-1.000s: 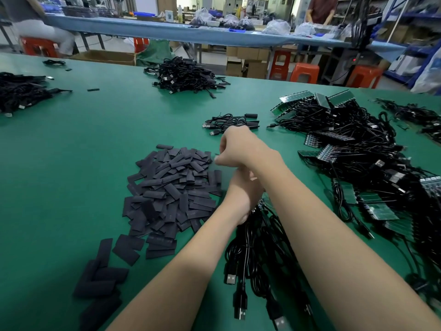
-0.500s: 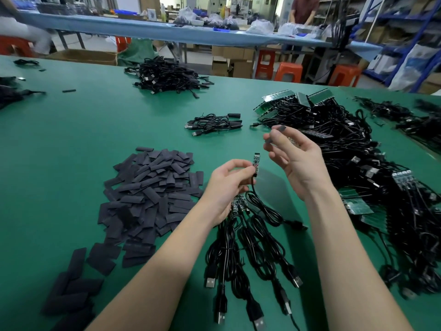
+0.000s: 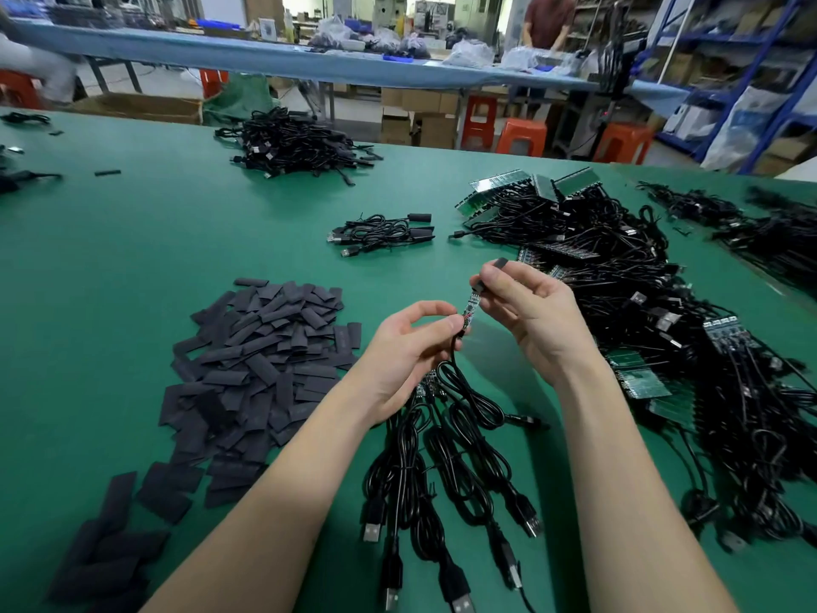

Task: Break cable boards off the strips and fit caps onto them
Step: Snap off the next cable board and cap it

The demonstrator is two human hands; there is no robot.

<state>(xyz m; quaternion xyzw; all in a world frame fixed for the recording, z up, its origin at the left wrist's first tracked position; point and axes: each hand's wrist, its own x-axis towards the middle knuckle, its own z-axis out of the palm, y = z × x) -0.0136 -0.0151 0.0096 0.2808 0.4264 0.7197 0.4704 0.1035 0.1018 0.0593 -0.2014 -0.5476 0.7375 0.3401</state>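
Observation:
My left hand (image 3: pixel 406 347) pinches the base of a small cable board (image 3: pixel 469 308), its black cable hanging down to the table. My right hand (image 3: pixel 528 314) pinches a black cap (image 3: pixel 488 276) whose lower end meets the board's upper tip. Both hands hover over the green table (image 3: pixel 177 241). A pile of flat black caps (image 3: pixel 261 356) lies to the left. Board strips with attached cables (image 3: pixel 619 276) are heaped on the right.
Loose USB cables (image 3: pixel 446 471) lie under my forearms. A small bundle of capped cables (image 3: pixel 382 232) sits ahead, a bigger cable heap (image 3: pixel 296 143) farther back. More caps (image 3: pixel 110 550) lie at the near left. Beyond the table stand orange stools (image 3: pixel 521 137) and another bench.
My right hand left the cap pile holding a cap and brought it down onto the board's tip. My left hand lifted the board with its cable off the table.

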